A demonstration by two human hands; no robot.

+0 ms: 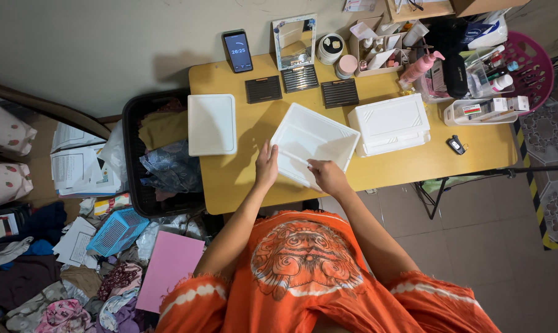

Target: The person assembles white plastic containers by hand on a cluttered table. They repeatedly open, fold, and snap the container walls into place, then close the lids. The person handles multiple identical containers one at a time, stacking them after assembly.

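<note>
We hold the shallow white plastic rectangular tray (313,143) tilted on the yellow wooden worktop (377,169), near the middle of its front edge, so that its open inside faces up towards us. The left hand (266,168) clasps its near-left corner, fingers wrapped on the rim; the right hand (328,177) pinches the near rim, thumb on top, as far as we can tell. Held at two points of the same side, the tray seems steadied rather than carried. It looks clean, thin-walled, with a raised lip and nothing inside.

Just beside it on the right stands a white lidded plastic box (390,123), and on the left a flat white rectangular lid (211,124) lies at the worktop's left edge. Along the back edge we see three dark ribbed rectangular cases (300,79), a small standing mirror (295,41), a phone (237,51) propped against the wall, and crowded cosmetics at the back-right corner. A black key fob (456,145) lies near the front-right corner.
</note>
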